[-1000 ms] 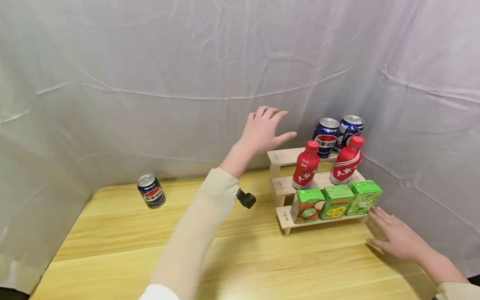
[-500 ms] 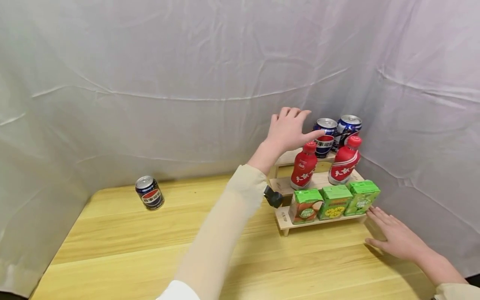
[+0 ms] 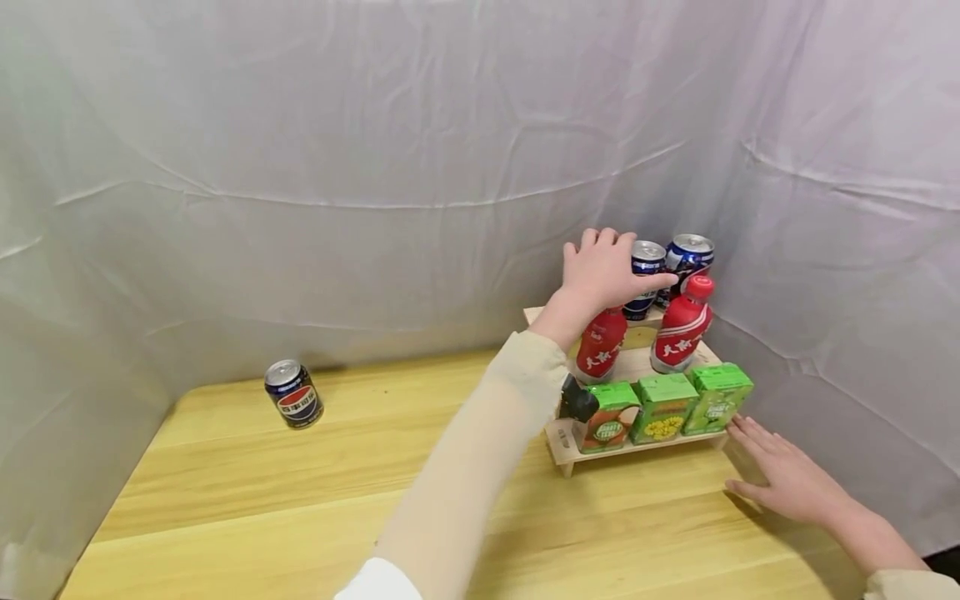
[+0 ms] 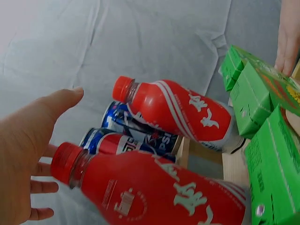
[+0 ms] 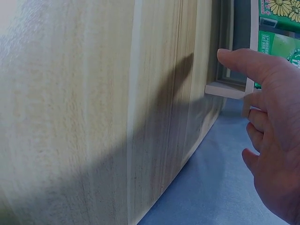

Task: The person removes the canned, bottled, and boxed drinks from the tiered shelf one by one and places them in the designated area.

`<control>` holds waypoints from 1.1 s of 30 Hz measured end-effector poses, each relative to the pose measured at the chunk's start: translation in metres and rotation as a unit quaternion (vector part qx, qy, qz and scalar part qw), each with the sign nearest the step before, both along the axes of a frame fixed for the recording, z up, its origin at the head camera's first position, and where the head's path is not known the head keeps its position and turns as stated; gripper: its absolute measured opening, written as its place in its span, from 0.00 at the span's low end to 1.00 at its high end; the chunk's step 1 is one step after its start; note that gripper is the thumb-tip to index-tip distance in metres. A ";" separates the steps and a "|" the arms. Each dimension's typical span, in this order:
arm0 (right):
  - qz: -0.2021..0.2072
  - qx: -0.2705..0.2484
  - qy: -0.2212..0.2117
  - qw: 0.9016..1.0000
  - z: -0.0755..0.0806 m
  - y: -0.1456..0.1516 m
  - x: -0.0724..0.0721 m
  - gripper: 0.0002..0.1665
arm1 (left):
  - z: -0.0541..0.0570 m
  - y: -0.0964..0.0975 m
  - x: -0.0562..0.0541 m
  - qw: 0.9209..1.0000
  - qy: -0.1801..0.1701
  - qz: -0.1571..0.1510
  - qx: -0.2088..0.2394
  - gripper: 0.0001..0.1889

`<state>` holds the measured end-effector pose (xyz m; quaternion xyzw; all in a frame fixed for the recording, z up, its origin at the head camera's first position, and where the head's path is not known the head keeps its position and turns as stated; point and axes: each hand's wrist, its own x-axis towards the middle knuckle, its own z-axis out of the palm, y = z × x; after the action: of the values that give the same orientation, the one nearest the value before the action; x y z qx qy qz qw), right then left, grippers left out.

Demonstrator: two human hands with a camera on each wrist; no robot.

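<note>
Can [image 3: 647, 257] stands behind the thumb of the left hand [image 3: 598, 273], which is spread over a bottle [image 3: 601, 342], thumb apart as if for clearance; the right hand [image 3: 783, 475], fingers extended, lies at the end of the rack [image 3: 562, 438], perhaps steadying it.

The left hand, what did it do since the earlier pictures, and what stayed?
The left hand moved right, over the wooden shelf, toward the back Pepsi cans. It took hold of nothing. The right hand, red bottles, green drink cartons and lone Pepsi can stayed put.
</note>
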<state>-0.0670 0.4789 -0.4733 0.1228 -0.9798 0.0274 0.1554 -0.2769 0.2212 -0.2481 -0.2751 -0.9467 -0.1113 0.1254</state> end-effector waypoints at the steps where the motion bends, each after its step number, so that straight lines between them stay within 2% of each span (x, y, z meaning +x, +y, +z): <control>1: -0.001 0.000 0.000 1.000 0.000 0.000 0.000 0.52 | 0.000 0.002 0.000 1.000 -0.001 0.006 0.001 0.45; 9: -0.011 -0.013 -0.015 1.000 0.003 -0.004 0.001 0.52 | -0.001 0.013 0.001 0.999 -0.021 0.041 0.001 0.44; 20: -0.016 -0.030 -0.022 0.999 0.002 -0.008 0.000 0.53 | 0.002 0.021 -0.012 0.995 -0.064 0.071 -0.007 0.37; 24: -0.021 -0.029 -0.024 0.999 -0.001 -0.009 0.000 0.53 | 0.001 0.022 -0.017 0.995 -0.073 0.064 -0.011 0.36; 33: -0.022 -0.025 -0.023 0.999 -0.003 -0.012 0.001 0.53 | 0.000 0.021 -0.028 0.997 -0.059 0.025 -0.036 0.39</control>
<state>-0.0660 0.4666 -0.4763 0.0964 -0.9846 0.0512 0.1363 -0.3047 0.2424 -0.2477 -0.2485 -0.9624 -0.0904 0.0622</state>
